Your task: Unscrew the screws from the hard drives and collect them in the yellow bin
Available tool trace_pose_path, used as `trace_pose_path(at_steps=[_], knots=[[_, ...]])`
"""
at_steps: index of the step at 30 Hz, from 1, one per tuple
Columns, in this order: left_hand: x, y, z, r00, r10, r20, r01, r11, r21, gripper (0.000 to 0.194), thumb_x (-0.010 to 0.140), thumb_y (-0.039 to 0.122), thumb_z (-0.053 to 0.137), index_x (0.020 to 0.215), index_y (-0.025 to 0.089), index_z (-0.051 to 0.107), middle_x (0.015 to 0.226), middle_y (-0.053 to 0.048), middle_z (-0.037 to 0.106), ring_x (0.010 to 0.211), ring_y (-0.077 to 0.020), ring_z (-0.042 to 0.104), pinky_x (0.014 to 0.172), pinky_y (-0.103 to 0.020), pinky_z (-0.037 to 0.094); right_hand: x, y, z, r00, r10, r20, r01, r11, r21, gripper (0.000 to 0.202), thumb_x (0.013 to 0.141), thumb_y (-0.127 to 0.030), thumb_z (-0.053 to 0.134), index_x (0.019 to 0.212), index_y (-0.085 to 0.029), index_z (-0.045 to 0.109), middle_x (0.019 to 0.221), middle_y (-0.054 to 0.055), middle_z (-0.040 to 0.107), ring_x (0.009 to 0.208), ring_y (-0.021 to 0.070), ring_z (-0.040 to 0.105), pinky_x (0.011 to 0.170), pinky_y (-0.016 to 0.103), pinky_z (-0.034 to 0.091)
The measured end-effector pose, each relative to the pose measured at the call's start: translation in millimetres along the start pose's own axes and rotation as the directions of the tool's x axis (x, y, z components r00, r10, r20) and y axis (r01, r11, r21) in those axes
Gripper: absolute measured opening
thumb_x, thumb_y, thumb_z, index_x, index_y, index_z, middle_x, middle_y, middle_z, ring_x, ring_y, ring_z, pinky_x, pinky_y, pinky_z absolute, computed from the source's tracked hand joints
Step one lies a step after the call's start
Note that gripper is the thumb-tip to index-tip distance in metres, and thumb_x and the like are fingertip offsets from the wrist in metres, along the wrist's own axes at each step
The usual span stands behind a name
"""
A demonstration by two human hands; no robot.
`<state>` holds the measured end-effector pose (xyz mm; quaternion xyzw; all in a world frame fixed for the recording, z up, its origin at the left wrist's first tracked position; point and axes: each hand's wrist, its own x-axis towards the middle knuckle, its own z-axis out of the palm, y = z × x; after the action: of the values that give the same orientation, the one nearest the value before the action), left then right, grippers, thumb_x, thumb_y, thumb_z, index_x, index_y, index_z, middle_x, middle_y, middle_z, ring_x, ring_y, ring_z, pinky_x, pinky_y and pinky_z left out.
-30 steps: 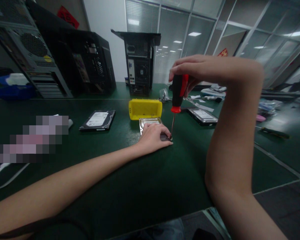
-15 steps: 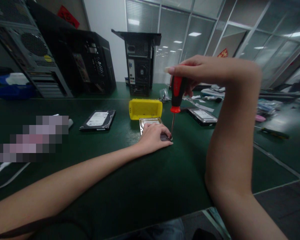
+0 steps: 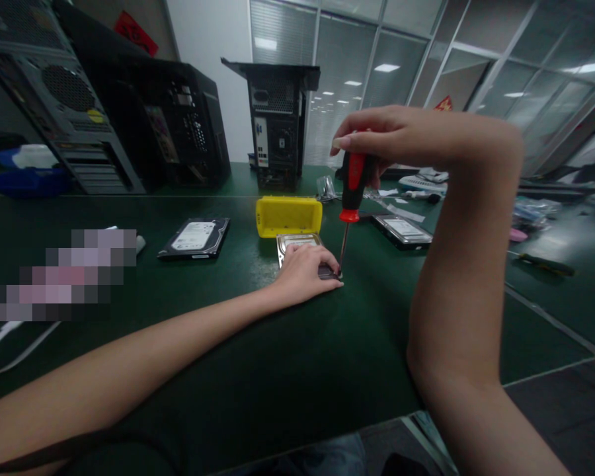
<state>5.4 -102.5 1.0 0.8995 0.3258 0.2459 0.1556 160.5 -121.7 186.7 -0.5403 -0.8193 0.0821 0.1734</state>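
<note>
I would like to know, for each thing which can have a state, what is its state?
Left hand: resting on the middle drive, fingers bent.
Right hand: closed around the red screwdriver.
Red screwdriver: nearly upright, tip down.
Middle drive: partly covered by the left hand.
Left drive: flat, label up.
Right drive: flat, label up.
Yellow box: open side toward the camera.
Middle computer tower: upright, ports facing the camera.
Loose screwdriver: lying down.

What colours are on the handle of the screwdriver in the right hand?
The screwdriver handle is black and red, best seen in the head view.
</note>
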Motion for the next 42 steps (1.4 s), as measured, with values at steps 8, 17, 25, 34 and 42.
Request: trace_pose_path(at_steps=[8, 17, 25, 34, 42], knots=[[0.5, -0.6, 1.0, 1.000, 0.007, -0.009, -0.007, 1.000, -0.004, 0.018, 0.076, 0.038, 0.068, 0.085, 0.023, 0.065, 0.102, 0.002, 0.068, 0.102, -0.0244, 0.056, 0.089, -0.040, 0.029, 2.0, -2.7, 2.0, 1.000, 0.009, 0.012, -0.009, 1.000, -0.026, 0.029, 0.091, -0.047, 0.045, 0.099, -0.022, 0.057, 0.091, 0.005, 0.064, 0.065, 0.0117, 0.057, 0.051, 0.020, 0.045], [-0.1, 0.1, -0.2, 1.000, -0.005, 0.000, 0.005, 1.000, -0.006, 0.018, 0.076, 0.038, 0.068, 0.085, 0.023, 0.065, 0.103, 0.002, 0.068, 0.103, -0.0242, 0.056, 0.089, -0.041, 0.029, 2.4, -2.1, 1.9, 0.999, -0.026, 0.024, 0.026, 1.000, 0.017, 0.020, 0.089, -0.038, 0.051, 0.098, -0.021, 0.057, 0.087, 0.004, 0.065, 0.065, 0.0123, 0.060, 0.052, 0.021, 0.047], [0.3, -0.2, -0.2, 1.000, -0.006, 0.004, 0.006, 1.000, -0.007, 0.017, 0.076, 0.038, 0.068, 0.085, 0.023, 0.065, 0.103, 0.002, 0.068, 0.104, -0.0249, 0.055, 0.088, -0.041, 0.029, -0.9, -3.4, 0.3, 1.000, -0.016, 0.006, 0.016, 0.999, -0.034, 0.026, 0.088, -0.043, 0.054, 0.098, -0.020, 0.060, 0.096, 0.004, 0.067, 0.067, 0.0120, 0.062, 0.053, 0.021, 0.049], [0.2, -1.0, 1.1, 1.000, -0.003, 0.005, 0.003, 1.000, -0.006, 0.018, 0.077, 0.039, 0.067, 0.085, 0.023, 0.065, 0.103, 0.002, 0.067, 0.104, -0.0244, 0.055, 0.088, -0.041, 0.029, -0.7, -3.1, -0.1, 0.999, -0.034, 0.008, 0.034, 0.998, -0.049, 0.028, 0.088, -0.044, 0.054, 0.099, -0.019, 0.061, 0.098, 0.004, 0.068, 0.066, 0.0112, 0.063, 0.053, 0.020, 0.049], [-0.1, -2.3, 1.3, 1.000, 0.004, 0.002, -0.004, 1.000, -0.002, 0.018, 0.077, 0.038, 0.067, 0.086, 0.023, 0.065, 0.103, 0.002, 0.068, 0.104, -0.0246, 0.055, 0.090, -0.041, 0.029, -0.5, -2.3, -0.1, 0.999, -0.050, 0.005, 0.050, 0.994, -0.094, 0.032, 0.087, -0.048, 0.054, 0.101, -0.020, 0.062, 0.098, 0.003, 0.067, 0.067, 0.0112, 0.063, 0.054, 0.021, 0.049]])
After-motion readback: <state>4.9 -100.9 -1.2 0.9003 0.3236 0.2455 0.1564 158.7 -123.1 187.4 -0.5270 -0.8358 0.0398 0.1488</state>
